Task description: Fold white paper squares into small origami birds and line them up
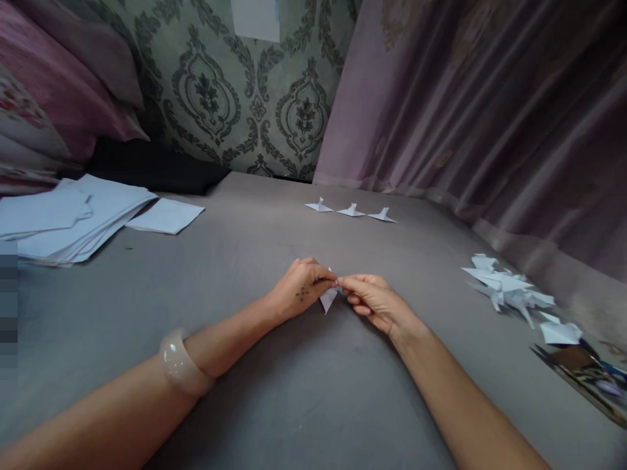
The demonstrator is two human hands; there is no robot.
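Small white folded-paper piece (329, 301), pinched narrowly between thumb and finger of the bare left hand (304, 287) and bare right hand (377, 301), mid-worktop. Tearing or a skewed crease could be caused by uneven pulling; folds are partly screened by both hands. Three small white winged paper figures (351, 211), lined near the grey worktop's (274, 405) far edge; loose white paper sheets (115, 199), stacked towards the far left corner; jumbled white paper foldings (504, 281), heaped near the right edge.
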